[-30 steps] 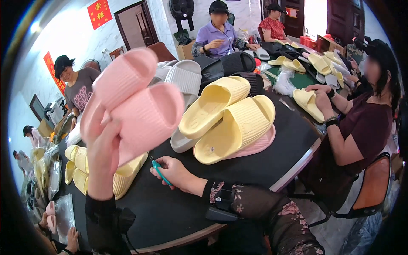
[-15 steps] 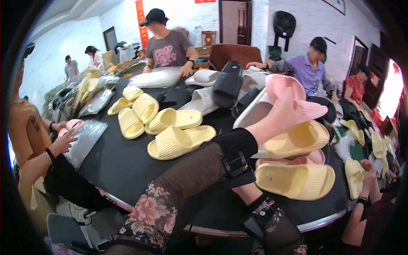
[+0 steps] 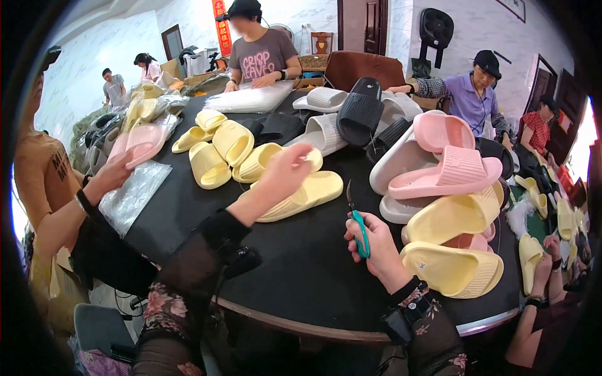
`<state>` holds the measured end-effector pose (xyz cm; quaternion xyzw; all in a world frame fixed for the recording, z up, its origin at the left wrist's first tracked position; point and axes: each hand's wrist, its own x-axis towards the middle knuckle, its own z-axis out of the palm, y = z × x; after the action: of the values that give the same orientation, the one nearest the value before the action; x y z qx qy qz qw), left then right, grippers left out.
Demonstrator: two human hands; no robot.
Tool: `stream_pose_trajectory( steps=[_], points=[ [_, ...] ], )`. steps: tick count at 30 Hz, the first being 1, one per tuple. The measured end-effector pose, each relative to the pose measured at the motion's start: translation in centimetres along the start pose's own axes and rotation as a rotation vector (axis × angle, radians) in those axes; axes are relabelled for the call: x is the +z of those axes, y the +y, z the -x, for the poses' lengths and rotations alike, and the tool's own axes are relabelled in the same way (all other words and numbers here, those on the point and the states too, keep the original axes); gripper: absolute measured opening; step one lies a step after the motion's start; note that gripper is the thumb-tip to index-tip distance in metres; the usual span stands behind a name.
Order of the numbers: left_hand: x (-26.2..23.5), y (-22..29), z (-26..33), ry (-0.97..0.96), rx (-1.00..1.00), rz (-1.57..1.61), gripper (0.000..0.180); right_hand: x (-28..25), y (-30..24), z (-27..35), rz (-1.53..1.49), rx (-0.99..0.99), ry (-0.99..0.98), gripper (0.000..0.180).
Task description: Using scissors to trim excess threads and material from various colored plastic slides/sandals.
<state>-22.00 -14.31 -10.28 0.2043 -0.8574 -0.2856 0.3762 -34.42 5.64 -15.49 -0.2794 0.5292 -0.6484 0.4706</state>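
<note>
The left hand [image 3: 276, 183] has let go of the pink slippers [image 3: 446, 175] it held in the earlier frame and moved left, over a yellow slipper [image 3: 321, 191] beside the snips [image 3: 360, 235]; its fingers are bent, and whether they touch anything cannot be told. The right hand [image 3: 384, 250] is clamped around the snips' teal handle, blade pointing away from the person. The pink pair lies right of the snips, atop a pile. Beyond the snips lies a black slipper [image 3: 360, 116]; far left of them, a co-worker's hand [image 3: 116, 172] holds another pink slipper [image 3: 139, 144].
</note>
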Motion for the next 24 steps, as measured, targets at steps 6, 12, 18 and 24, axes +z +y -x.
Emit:
stream_pose_trajectory(
  steps=[6, 12, 18, 24],
  points=[
    [-4.5, -3.5, 6.1, -0.058, -0.108, -0.218, 0.033, 0.2, 0.0, 0.3, 0.052, -0.014, -0.055, 0.039],
    [-5.9, -4.5, 9.3, -0.089, -0.034, -0.366, 0.036, 0.5, 0.0, 0.3, 0.034, -0.044, -0.027, 0.038],
    [-6.5, -2.6, 9.0, -0.130, -0.188, -0.227, 0.034, 0.3, 0.3, 0.1, 0.012, -0.088, -0.002, 0.040],
    [-6.8, -2.7, 6.0, -0.055, -0.188, -0.194, 0.028, 0.6, 0.1, 0.3, 0.026, -0.088, -0.024, 0.035]
  ],
)
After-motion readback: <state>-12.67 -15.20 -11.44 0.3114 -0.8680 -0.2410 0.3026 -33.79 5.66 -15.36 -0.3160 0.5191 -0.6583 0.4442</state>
